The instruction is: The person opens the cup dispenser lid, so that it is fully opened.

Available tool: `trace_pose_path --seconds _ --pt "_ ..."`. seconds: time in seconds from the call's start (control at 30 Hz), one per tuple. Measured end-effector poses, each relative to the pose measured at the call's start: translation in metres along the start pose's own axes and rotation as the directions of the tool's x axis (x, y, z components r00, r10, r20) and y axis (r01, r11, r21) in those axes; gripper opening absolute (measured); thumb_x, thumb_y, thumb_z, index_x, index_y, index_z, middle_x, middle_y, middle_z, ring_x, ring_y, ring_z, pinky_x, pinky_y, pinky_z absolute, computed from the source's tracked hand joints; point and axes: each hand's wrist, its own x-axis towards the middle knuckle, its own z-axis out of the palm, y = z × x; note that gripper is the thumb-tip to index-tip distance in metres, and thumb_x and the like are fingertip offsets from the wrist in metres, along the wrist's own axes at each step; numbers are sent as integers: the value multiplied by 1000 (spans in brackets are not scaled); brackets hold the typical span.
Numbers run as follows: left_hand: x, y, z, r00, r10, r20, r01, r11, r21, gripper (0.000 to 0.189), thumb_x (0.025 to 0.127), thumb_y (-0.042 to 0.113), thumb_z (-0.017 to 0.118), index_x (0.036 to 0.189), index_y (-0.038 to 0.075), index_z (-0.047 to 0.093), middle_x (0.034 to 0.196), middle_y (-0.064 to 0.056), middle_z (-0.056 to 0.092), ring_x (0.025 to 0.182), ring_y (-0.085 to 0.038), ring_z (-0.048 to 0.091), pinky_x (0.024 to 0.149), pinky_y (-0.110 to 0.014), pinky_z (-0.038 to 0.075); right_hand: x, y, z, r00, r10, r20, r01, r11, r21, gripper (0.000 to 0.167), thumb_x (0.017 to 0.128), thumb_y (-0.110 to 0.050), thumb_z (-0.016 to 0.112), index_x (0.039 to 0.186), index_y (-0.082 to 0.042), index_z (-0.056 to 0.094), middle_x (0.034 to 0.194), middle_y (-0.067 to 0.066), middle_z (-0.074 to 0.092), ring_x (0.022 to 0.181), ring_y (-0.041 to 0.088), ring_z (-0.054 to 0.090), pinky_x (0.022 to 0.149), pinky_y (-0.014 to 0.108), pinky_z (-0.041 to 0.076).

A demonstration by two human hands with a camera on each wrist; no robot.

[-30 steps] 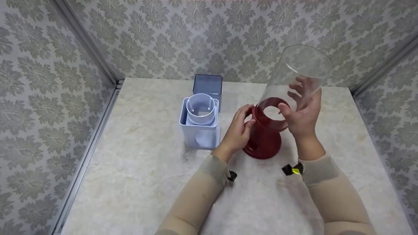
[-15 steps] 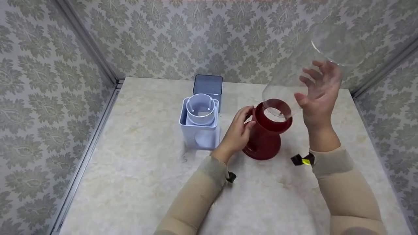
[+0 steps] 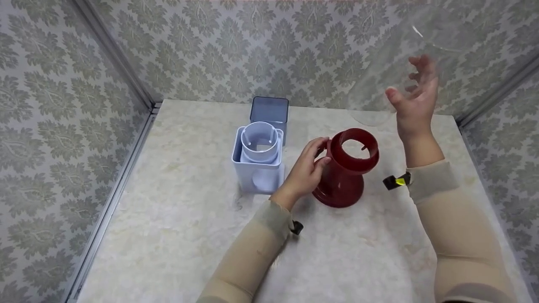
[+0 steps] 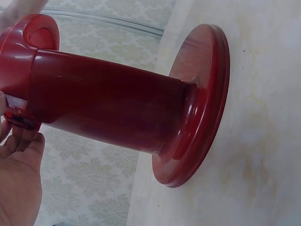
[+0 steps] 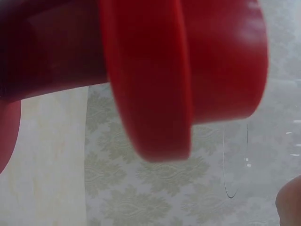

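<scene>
A red dispenser stand [image 3: 340, 191] with a round foot and an open collar on top stands upright on the table. My left hand [image 3: 306, 171] grips the side of its collar between thumb and fingers. In the left wrist view the stand's red body [image 4: 108, 99] runs down to the wide foot. My right hand [image 3: 419, 105], raised to the right and behind the stand, holds a large clear cylinder [image 3: 389, 80], tilted, its lower rim apart from the collar. The right wrist view shows the red collar [image 5: 146, 80] close up, and the cylinder's rim [image 5: 230, 190] faintly.
Left of the stand, a pale blue-white square dispenser base [image 3: 257, 176] with a round collar stands on the table [image 3: 177, 235]. Just behind it is a dark translucent square container [image 3: 269, 109]. Patterned walls [image 3: 198, 50] close in the back and both sides.
My right hand has lifted the clear cylinder up and back to the right, out of the red collar. My left hand and the red stand have stayed nearly still.
</scene>
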Motion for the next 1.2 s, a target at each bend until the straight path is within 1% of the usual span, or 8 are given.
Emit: trace_pose_path --seconds 0.2,0.37,0.53,0.7,0.87,0.93,1.07,1.2 --pt "-1 -3 0 1000 6 0 -6 1000 3 56 117 12 59 166 -8 42 168 -24 48 162 -35 51 137 -28 39 2 19 -6 998 51 40 -44 986 -163 111 72 -28 102 164 -2 46 156 7 58 129 21 43 100 31 32" --pt "-1 -2 -1 1000 3 11 -3 1000 5 56 117 13 58 167 -7 42 168 -23 48 163 -34 50 137 -26 38 0 35 -13 983 165 77 -131 934 -332 99 83 -17 94 167 -1 43 165 10 55 133 20 46 103 29 38" --pt "0 -1 -2 1000 -3 3 3 1000 6 56 117 13 58 167 -7 43 168 -22 49 162 -34 51 137 -27 39 -1 53 -17 948 301 102 -229 869 -440 98 90 -19 93 170 -4 38 173 12 48 135 15 46 109 29 44" --pt "-1 -2 -2 1000 -12 8 12 1000 2 56 117 12 59 167 -6 43 170 -23 48 163 -35 50 137 -27 38 -5 72 -20 911 393 124 -279 810 -515 96 91 -22 95 169 -9 42 174 9 47 143 22 49 119 39 49" --pt "0 -2 -3 1000 -17 4 17 1000 1 56 116 12 60 168 -5 43 171 -23 48 164 -35 50 137 -27 39 -8 84 -17 876 459 149 -315 777 -545 89 91 -23 96 163 -9 45 175 8 45 149 29 51 126 52 51" --pt "0 -2 -4 1000 -17 1 17 1000 -3 56 116 12 60 167 -5 44 171 -23 48 164 -35 50 137 -27 38 -9 88 -16 859 486 158 -327 761 -561 87 91 -25 97 158 -7 45 176 9 43 151 34 52 128 54 50" --pt "-1 -2 -4 1000 -26 2 26 1000 -4 56 116 13 60 168 -3 44 171 -21 49 164 -34 50 137 -28 38 -12 97 -14 841 509 183 -311 732 -606 85 89 -27 99 151 -2 47 178 12 43 155 39 50 131 54 49" --pt "-1 -2 -3 999 -31 13 31 999 9 57 117 15 60 169 -2 44 171 -20 48 164 -33 50 137 -27 39 -16 104 -15 819 539 196 -310 703 -640 101 86 -32 101 164 -5 42 176 15 44 156 36 50 131 53 50"
